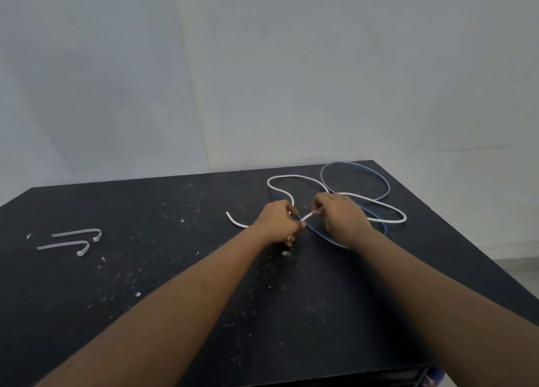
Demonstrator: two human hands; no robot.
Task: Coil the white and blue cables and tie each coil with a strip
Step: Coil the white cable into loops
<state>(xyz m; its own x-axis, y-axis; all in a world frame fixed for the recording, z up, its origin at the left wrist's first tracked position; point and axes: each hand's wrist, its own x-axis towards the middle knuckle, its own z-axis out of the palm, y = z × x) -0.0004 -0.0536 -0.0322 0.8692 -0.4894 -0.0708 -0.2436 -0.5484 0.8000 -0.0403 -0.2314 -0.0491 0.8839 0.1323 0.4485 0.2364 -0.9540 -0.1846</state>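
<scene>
We note both hands pinched shut on the white cable (297, 177): left hand (278, 221) and right hand (341, 216) hold a short straight run between them. The rest lies in loose round-section loops on the matte black, speckled bench (145, 270). The flat-looking blue cable (379, 179) curves beneath, apparently ungripped. Two hooked white strips (77, 239) lie well apart, left.
</scene>
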